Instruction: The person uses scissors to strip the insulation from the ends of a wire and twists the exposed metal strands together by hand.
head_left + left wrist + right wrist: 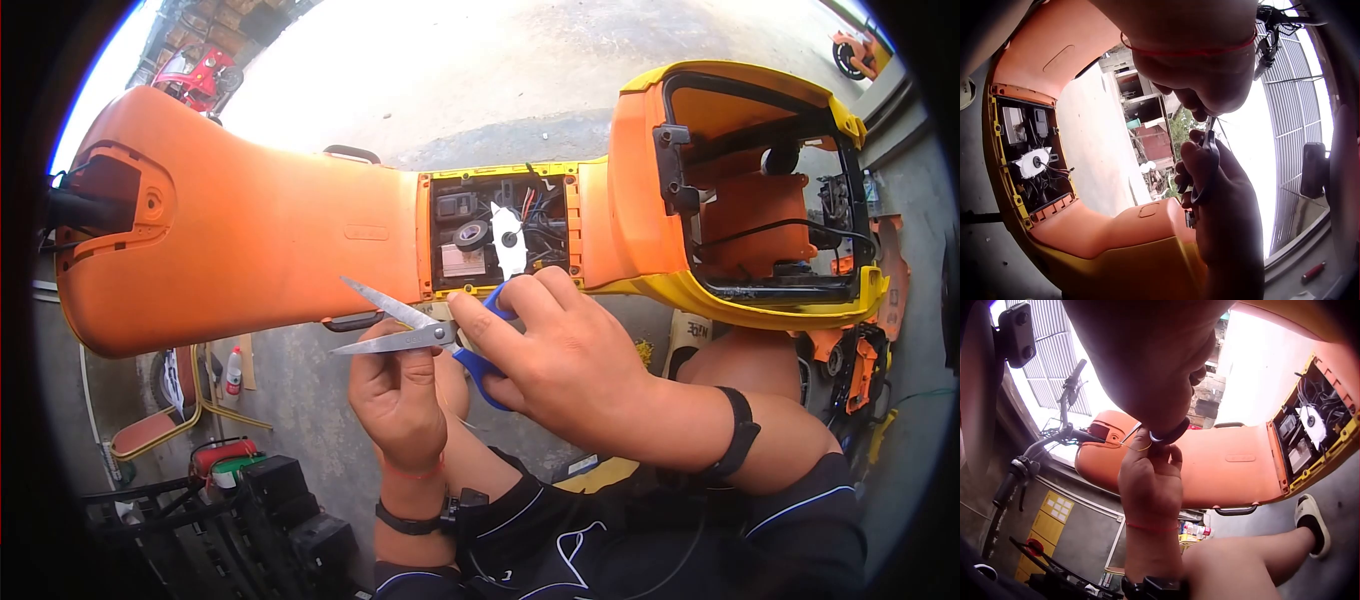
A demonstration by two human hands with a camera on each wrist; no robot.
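Note:
My right hand (590, 350) holds scissors (400, 341) by their blue handles, with the blades spread apart. My left hand (400, 400) is raised close to the blades, thumb and fingers pinching a thin yellow wire (1142, 449). Both hands are in front of an orange and yellow vehicle body (300, 230). Beyond them is its open compartment (427, 262), full of dark wiring and boxes. A roll of black tape (472, 236) and a white jagged-edged piece (509, 238) with a dark centre lie in it.
The body's large framed opening (655, 190) stands at the right, with black cables inside. Black boxes (285, 490) and a red bottle (234, 370) are on the floor at left. Orange parts (862, 370) lie at far right. Handlebars (1029, 456) show in the right wrist view.

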